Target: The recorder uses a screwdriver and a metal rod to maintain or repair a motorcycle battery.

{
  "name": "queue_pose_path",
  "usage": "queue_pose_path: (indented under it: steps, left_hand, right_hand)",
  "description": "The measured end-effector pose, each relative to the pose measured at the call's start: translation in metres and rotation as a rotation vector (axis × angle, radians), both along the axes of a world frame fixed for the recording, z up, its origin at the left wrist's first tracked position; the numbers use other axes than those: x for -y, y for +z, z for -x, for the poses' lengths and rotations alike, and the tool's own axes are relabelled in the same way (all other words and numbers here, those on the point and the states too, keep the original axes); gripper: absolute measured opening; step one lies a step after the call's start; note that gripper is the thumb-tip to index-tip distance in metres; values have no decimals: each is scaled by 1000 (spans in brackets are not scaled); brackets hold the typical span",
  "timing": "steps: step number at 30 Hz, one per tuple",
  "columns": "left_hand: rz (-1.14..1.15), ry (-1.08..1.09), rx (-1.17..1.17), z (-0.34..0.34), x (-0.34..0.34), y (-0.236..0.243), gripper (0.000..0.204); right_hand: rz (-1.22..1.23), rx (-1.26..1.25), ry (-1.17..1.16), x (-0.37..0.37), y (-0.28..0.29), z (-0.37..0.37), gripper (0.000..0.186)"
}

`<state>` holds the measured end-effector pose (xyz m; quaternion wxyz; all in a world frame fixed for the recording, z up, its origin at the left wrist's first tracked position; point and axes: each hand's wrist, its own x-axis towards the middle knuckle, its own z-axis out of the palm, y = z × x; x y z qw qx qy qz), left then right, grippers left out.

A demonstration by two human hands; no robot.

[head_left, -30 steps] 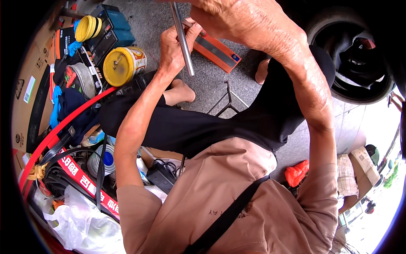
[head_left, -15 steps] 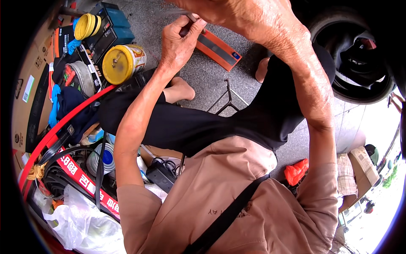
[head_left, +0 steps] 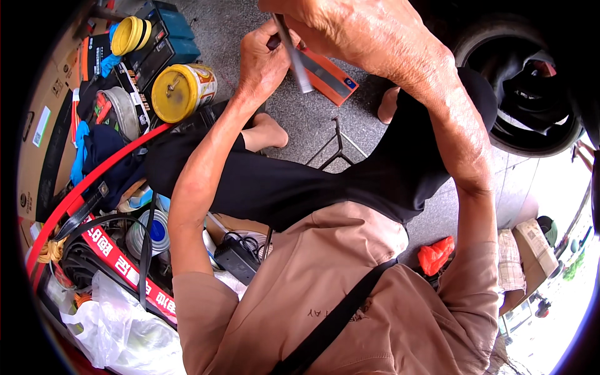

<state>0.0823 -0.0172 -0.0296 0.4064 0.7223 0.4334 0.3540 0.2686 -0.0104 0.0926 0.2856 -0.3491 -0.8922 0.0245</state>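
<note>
Near the top edge, my right hand (head_left: 340,28) is closed around a flat grey metal strip (head_left: 294,56), which looks like a file and slants down past my left fingers. My left hand (head_left: 265,65) pinches a small dark piece (head_left: 274,42) right beside the strip. Most of that piece is hidden by the fingers, so its kind cannot be told. Below and behind both hands, an orange-red box with a grey stripe (head_left: 334,81) lies on the grey floor.
Left stand a yellow-lidded bucket (head_left: 170,94), a yellow cup (head_left: 128,36), a teal toolbox (head_left: 178,31) and a red-rimmed container (head_left: 119,153) of odds and ends. A wheel (head_left: 462,56) stands at right; a thin metal stand (head_left: 339,147) lies between my feet.
The metal strip has swung from a blurred position pointing left to one slanting down across my left fingers. My right hand has turned slightly; the left has barely moved.
</note>
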Motion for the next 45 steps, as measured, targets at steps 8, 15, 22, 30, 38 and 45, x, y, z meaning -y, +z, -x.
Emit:
queue_pose_path:
  steps: [8, 15, 22, 30, 38, 45]
  left_hand:
    - [149, 32, 84, -3, -1, -1, 20]
    - [96, 103, -19, 0, -7, -1, 18]
    - [80, 101, 17, 2, -10, -7, 18]
    - [-58, 46, -111, 2, -7, -3, 18]
    - [-85, 33, -67, -1, -5, -8, 16]
    - [-71, -48, -119, -9, 4, 4, 16]
  right_hand:
    - [-77, -45, 73, 2, -3, 1, 22]
    - [241, -135, -183, 10, 15, -1, 15]
    - [-98, -65, -123, 6, 0, 3, 22]
    - [75, 43, 52, 5, -3, 0, 35]
    - [113, 151, 23, 6, -1, -3, 20]
    - [19, 101, -161, 5, 2, -6, 15]
